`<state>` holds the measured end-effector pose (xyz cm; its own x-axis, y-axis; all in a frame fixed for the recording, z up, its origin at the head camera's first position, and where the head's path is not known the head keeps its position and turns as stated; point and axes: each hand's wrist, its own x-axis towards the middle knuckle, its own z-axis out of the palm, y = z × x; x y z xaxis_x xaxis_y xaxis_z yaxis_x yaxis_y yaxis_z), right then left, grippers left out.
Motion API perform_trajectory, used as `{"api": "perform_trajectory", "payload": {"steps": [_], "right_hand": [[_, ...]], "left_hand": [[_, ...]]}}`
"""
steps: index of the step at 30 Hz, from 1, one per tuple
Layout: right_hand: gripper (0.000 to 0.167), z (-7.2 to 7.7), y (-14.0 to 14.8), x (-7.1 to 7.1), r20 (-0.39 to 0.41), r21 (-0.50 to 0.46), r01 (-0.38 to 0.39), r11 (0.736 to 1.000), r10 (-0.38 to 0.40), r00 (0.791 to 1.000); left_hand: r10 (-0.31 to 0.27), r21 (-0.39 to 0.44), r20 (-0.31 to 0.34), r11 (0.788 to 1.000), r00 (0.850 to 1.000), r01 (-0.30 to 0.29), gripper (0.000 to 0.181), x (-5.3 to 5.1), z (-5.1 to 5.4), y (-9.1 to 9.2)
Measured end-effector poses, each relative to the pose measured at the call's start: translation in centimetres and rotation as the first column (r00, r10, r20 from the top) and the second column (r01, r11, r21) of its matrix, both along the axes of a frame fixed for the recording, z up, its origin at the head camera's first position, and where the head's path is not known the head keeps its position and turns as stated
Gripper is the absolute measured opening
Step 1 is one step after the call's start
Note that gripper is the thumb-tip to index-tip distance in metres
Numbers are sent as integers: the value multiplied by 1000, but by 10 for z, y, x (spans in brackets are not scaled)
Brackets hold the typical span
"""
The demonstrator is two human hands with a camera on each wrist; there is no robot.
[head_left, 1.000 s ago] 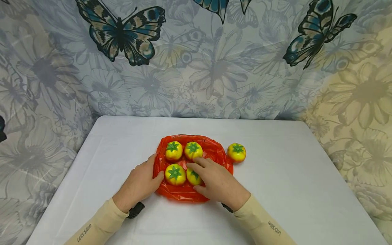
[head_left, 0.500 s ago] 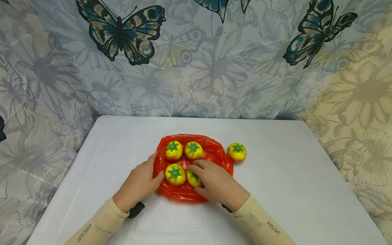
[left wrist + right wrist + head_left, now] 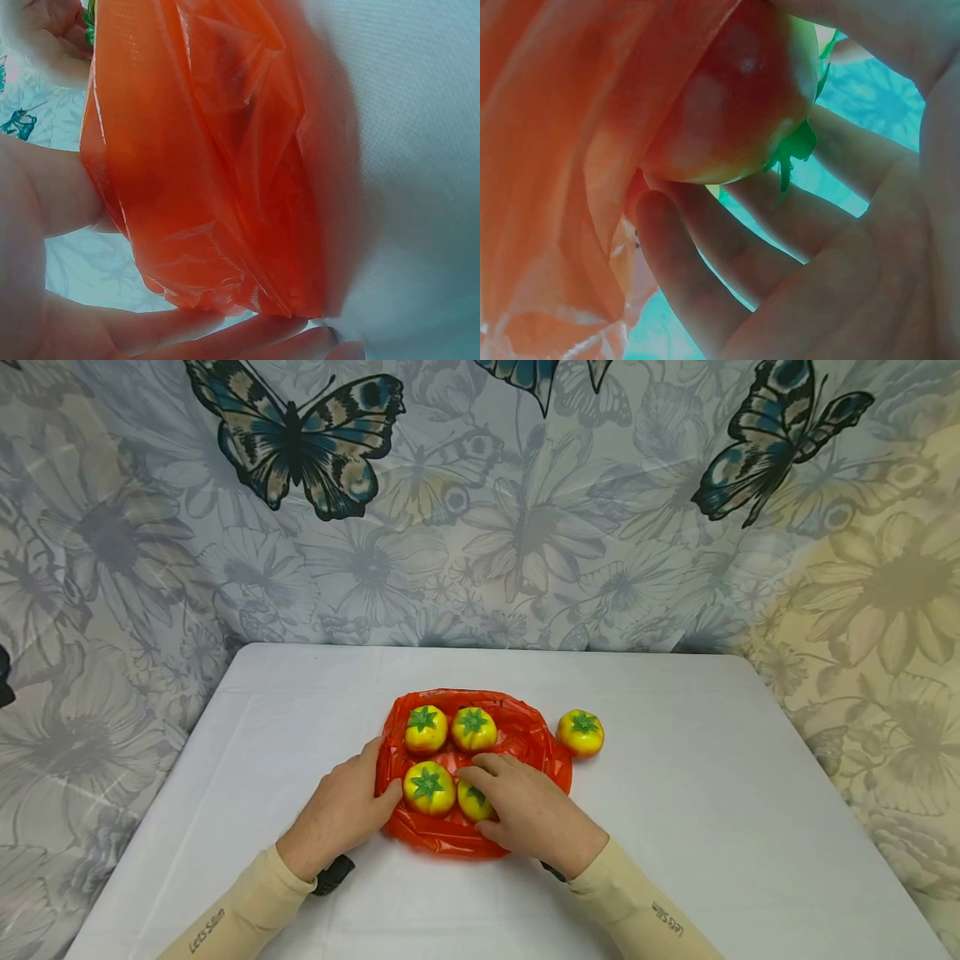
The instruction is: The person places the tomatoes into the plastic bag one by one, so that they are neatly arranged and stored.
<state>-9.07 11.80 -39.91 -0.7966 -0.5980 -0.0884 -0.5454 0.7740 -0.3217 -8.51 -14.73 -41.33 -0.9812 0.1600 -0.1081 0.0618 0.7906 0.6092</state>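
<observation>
A red plastic bag [image 3: 442, 839] stands with its mouth spread wide on the table. In it sit several yellow-and-red toy tomatoes with green star-shaped tops, among them the front-left tomato [image 3: 430, 788] and a back-left tomato [image 3: 426, 731]. My left hand [image 3: 341, 806] holds the bag's left side, its thumb over the rim and its fingers along the outside, as the left wrist view shows. My right hand [image 3: 534, 806] reaches over the bag's right rim and grips the front-right tomato [image 3: 735, 97], fingers and thumb around it. That tomato is partly hidden by the hand.
One more toy tomato [image 3: 581, 733] lies on the white-covered table [image 3: 720, 793], just right of the bag. Behind the table hangs a flowered cloth [image 3: 525, 552] with large butterflies. Both forearms wear beige sleeves [image 3: 247, 893].
My right hand has shifted very slightly on the front-right tomato. The left hand, the bag and the other tomatoes look unchanged.
</observation>
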Motion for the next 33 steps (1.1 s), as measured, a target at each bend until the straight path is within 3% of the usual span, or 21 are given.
{"api": "perform_trajectory", "payload": {"steps": [11, 21, 28, 33], "right_hand": [[68, 15, 12, -2, 39, -46, 58, 997, -56, 998], [65, 32, 67, -30, -55, -164, 199, 966, -210, 976], [63, 23, 109, -50, -29, -165, 352, 921, -361, 932], [65, 11, 123, -59, -2, -137, 389, 911, -393, 920]], "left_hand": [[-4, -18, 5, 1000, 1000, 4, 73, 0, -1, 1], [-6, -20, 11, 1000, 1000, 6, 74, 1, 0, 0], [-1, -8, 24, 1000, 1000, 2, 75, 1, 2, 1], [-7, -7, 19, 1000, 1000, 7, 74, 1, 1, 1]]}}
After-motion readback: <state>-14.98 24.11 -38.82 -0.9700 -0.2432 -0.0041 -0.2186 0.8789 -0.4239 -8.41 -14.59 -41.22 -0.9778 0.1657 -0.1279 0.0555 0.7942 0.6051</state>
